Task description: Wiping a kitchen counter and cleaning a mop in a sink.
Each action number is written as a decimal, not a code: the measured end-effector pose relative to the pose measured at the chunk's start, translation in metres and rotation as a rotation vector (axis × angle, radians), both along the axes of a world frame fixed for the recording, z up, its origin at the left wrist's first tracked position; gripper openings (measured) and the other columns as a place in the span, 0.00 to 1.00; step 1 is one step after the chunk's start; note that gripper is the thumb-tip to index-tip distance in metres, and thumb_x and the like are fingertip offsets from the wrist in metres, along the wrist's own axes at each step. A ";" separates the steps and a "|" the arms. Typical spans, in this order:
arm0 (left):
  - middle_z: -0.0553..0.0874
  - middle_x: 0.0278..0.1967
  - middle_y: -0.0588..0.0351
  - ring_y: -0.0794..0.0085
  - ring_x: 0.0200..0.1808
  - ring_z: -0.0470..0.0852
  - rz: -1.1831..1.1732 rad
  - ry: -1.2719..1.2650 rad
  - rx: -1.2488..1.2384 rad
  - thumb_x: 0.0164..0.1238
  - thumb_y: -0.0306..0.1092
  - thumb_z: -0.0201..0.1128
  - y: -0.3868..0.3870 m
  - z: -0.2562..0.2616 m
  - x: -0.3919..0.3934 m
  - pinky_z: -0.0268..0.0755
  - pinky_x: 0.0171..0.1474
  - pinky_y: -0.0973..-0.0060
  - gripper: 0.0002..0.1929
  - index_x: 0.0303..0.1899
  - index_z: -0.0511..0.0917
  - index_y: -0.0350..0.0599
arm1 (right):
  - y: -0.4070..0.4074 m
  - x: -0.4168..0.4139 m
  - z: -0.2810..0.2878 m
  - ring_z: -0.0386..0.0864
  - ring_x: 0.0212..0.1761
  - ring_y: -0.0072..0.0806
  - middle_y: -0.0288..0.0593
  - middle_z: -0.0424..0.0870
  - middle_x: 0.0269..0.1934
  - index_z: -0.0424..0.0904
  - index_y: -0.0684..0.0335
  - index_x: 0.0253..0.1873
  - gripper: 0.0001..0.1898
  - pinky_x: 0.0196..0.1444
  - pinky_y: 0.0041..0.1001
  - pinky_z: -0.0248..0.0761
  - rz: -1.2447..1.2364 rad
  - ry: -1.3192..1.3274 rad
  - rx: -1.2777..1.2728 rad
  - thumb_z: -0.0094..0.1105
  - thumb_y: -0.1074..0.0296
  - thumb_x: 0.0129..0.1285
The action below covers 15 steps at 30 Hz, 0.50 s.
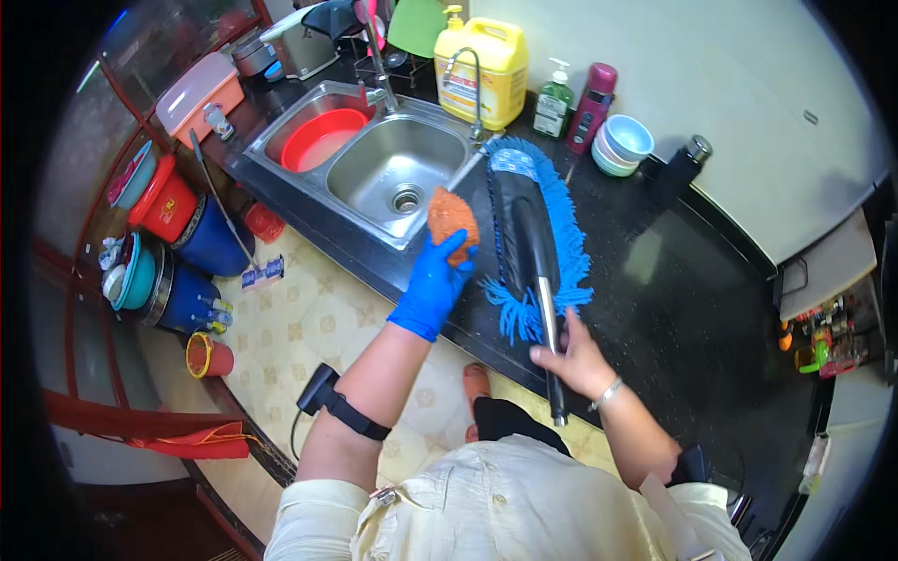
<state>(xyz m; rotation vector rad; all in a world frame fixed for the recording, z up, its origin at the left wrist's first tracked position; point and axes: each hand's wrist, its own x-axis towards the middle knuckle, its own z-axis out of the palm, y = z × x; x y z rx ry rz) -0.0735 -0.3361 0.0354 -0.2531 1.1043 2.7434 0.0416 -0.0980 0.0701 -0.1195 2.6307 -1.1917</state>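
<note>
My left hand (438, 280) wears a blue rubber glove and grips an orange sponge or cloth (452, 221) beside the near rim of the sink. A blue fringed duster mop (575, 231) lies along the black countertop to the right. Its dark backing faces up, and a blue-and-white patterned band crosses the far end. My bare right hand (582, 357) is at the short metal handle (547, 308), thumb laid across it and index finger stretched out. The other fingers are partly hidden. The handle's tip reaches past the counter edge towards me.
A steel double sink (400, 161) holds a red basin (323, 140) in its left bowl. Behind it stand a yellow jug (484, 77), a green pump bottle (553, 105), a pink flask (591, 109), stacked bowls (624, 144) and a black flask (680, 168). Blue barrels (217, 235) stand left.
</note>
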 end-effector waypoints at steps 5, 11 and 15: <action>0.76 0.29 0.61 0.79 0.26 0.72 0.146 0.148 -0.387 0.66 0.45 0.54 -0.120 -0.025 -0.054 0.63 0.25 0.81 0.14 0.47 0.72 0.49 | -0.020 0.013 -0.022 0.70 0.13 0.20 0.36 0.70 0.20 0.59 0.65 0.58 0.24 0.15 0.23 0.68 -0.241 -0.459 -0.433 0.56 0.70 0.58; 0.77 0.34 0.63 0.80 0.30 0.73 0.133 0.139 -0.639 0.68 0.49 0.49 -0.196 0.031 -0.140 0.65 0.32 0.80 0.17 0.48 0.74 0.48 | -0.001 0.025 -0.007 0.78 0.22 0.30 0.46 0.77 0.25 0.69 0.67 0.46 0.19 0.26 0.30 0.72 -0.408 -0.436 -0.071 0.61 0.62 0.54; 0.71 0.54 0.54 0.65 0.56 0.70 0.123 0.597 -1.285 0.70 0.52 0.41 -0.338 0.026 -0.221 0.61 0.60 0.67 0.25 0.58 0.66 0.45 | -0.043 0.033 -0.015 0.79 0.36 0.46 0.56 0.79 0.35 0.73 0.64 0.46 0.19 0.40 0.37 0.71 -0.504 -0.130 -0.032 0.60 0.64 0.48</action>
